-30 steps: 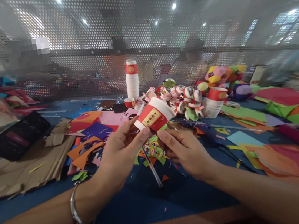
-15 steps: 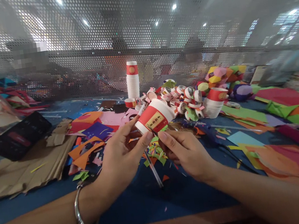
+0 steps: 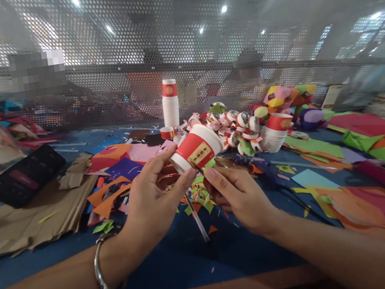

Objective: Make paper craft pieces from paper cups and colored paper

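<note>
A red and white paper cup with a gold label of dark characters is tilted on its side, its wide end up to the right. My left hand is closed around its lower end, with the thumb under the label. My right hand pinches a thin dark-bladed tool, whose tip touches the cup near the label's lower left edge. Fingers cover most of that tool, so its exact kind is hidden. Beneath the hands, small coloured paper scraps and a clear thin tube, perhaps a pen, lie on the blue table.
A tall stack of paper cups stands behind, and a shorter stack sits right of a heap of cut cup pieces. Cardboard and a phone are at left; coloured paper sheets cover the right.
The cup has shifted slightly left and tipped a little between my hands. The dark tool's tip still touches it, and both hands keep their grip.
</note>
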Demonstrator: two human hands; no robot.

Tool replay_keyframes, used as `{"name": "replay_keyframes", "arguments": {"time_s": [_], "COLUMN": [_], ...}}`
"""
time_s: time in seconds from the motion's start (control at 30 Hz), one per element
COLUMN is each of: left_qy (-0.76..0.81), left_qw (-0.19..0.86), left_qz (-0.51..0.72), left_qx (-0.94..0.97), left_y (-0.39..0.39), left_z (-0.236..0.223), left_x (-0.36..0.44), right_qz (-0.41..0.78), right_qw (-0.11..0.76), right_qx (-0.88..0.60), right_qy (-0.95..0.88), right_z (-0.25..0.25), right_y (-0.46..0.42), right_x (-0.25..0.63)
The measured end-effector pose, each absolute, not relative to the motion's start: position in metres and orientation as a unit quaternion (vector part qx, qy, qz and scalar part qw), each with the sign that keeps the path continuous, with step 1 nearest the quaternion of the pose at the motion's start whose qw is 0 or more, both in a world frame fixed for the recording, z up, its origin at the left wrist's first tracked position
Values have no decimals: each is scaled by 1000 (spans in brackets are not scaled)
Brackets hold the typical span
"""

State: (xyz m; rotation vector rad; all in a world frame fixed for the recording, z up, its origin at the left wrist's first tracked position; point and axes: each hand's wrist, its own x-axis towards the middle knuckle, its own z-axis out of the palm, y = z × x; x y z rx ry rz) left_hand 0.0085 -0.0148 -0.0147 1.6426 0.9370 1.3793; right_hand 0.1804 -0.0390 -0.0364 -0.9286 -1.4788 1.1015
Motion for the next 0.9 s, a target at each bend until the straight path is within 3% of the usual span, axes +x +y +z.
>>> {"name": "replay_keyframes", "arguments": {"time_s": [0.2, 0.47, 0.67, 0.9], "left_qy": [370, 383, 377, 398], "left_qw": [407, 357, 427, 337], "left_qz": [536, 533, 499, 484], "left_qx": [640, 665, 653, 703], "left_y": [-15, -14, -12, -14], "left_z": [-15, -17, -18, -30], "left_x": [9, 8, 7, 3], "right_qz": [507, 525, 543, 522], "right_qw": [512, 514, 520, 519], "right_qx": [-373, -369, -359, -370], "right_qy": [-584, -570, -553, -567], "right_z": [-34, -34, -34, -36], "right_y": [-39, -40, -39, -39], "right_x": [178, 178, 176, 176]}}
